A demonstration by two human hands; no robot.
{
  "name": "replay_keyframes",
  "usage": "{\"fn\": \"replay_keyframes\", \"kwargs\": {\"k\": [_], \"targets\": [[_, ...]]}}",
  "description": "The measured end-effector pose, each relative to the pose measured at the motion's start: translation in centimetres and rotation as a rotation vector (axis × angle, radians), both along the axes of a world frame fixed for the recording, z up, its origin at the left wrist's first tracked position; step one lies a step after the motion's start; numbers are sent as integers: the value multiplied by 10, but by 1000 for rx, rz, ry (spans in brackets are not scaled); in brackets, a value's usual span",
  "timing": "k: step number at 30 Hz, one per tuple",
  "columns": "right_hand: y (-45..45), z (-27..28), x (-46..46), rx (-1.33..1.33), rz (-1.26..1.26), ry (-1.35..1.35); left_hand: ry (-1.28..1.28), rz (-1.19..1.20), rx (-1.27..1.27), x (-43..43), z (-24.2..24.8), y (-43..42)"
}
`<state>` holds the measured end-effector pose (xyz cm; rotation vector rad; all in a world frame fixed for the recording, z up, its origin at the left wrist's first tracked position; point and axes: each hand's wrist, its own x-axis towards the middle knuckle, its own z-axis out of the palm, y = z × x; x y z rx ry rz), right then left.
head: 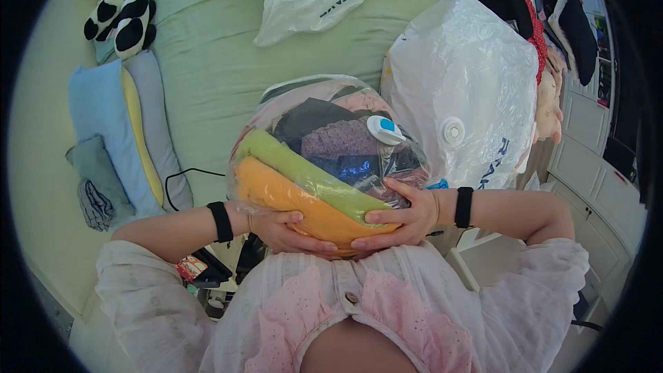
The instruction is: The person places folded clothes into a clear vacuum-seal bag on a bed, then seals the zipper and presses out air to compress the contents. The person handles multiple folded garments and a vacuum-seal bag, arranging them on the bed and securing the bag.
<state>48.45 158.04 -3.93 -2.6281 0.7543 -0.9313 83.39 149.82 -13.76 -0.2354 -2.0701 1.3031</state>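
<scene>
A clear plastic vacuum storage bag (331,166), bulging with folded clothes, is held against my front. Orange (290,197) and green (305,171) rolled fabrics lie along its near side, with purple knitted and dark cloth behind. Its white valve cap (386,130), with a blue centre, faces up on the right. My left hand (295,233) grips the bag's lower left edge, fingers spread over the orange fabric. My right hand (396,215) grips the lower right edge across the green and orange fabrics.
A second, whitish storage bag (461,88) with a round valve lies on the right of the green-sheeted bed (217,62); another (316,0) lies at the far side. Panda plush toys (124,18), folded blue fabric (101,124) and a black cable (189,170) are at left. Clothes (572,31) are piled far right.
</scene>
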Motion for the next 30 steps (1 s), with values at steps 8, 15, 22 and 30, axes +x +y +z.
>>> {"fn": "replay_keyframes", "kwargs": {"k": [8,15,22,30], "targets": [[0,1,-3,-69,54,48,-341,-538,1053,-31,42,-21],[49,42,5,-42,40,34,-366,-575,1079,-42,107,9],[97,74,11,-17,25,93,-543,-345,1044,-14,150,52],[80,63,8,-42,69,39,-380,-270,1075,-11,133,43]]}}
